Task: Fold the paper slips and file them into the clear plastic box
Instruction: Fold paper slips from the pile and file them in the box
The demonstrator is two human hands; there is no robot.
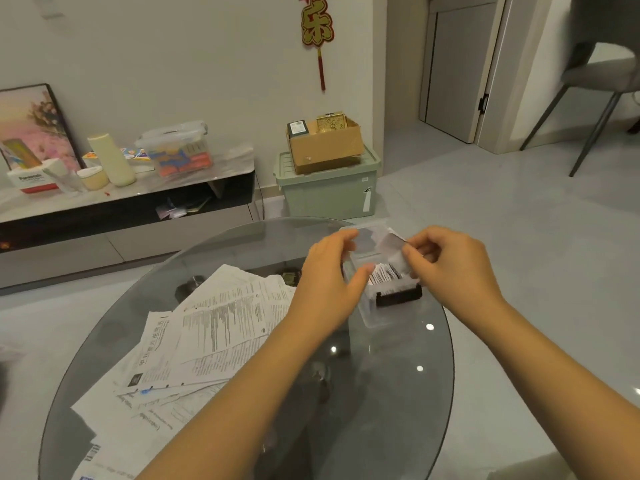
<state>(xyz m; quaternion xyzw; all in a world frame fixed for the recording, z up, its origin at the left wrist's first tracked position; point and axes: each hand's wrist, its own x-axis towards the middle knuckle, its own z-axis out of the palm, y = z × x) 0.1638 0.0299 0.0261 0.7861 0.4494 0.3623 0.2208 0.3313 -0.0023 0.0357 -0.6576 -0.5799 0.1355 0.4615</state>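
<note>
A clear plastic box [372,315] stands on the far right part of the round glass table [398,393]. Folded slips [384,271] stand packed inside it, above a black part at its near end. My left hand [329,282] grips the box's left wall, thumb and fingers around its rim. My right hand [446,261] pinches a white folded paper slip [393,249] over the box's open top. A spread of unfolded printed sheets [207,327] covers the table's left half.
A low TV cabinet [131,199] with bottles, a tissue box and a clear tub runs along the back wall. A green storage bin [329,192] with a cardboard box on top stands beyond the table. A grey chair [599,81] is at far right.
</note>
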